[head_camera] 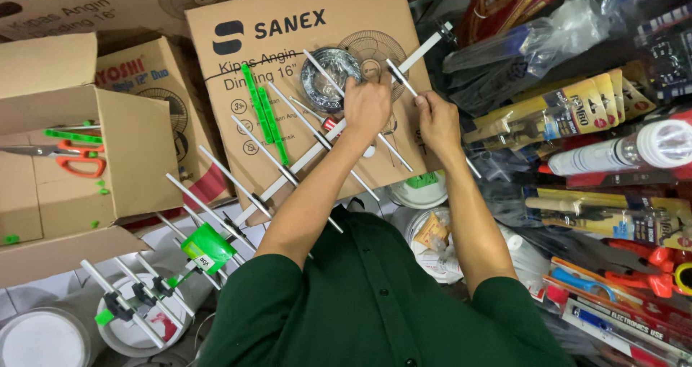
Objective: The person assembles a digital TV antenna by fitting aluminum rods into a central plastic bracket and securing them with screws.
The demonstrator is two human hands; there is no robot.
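Observation:
A metal antenna (288, 172), a long silver boom with several thin cross rods, lies slanted across a large cardboard box (238, 6). My left hand (366, 107) is closed around the boom near its upper end, just below a coil of black cable (321, 86). My right hand (438, 122) pinches one cross rod (398, 75) close to the boom. Green plastic strips (263, 111) rest on the box beside the rods. A green wrapped piece (207, 248) sits at the antenna's lower end.
Scissors with orange handles (76, 158) lie on an open cardboard box (130, 151) at the left. Packaged tools (577, 115) hang tightly along the right. White buckets (43, 338) stand below, and a second short antenna piece (133, 295) lies over one.

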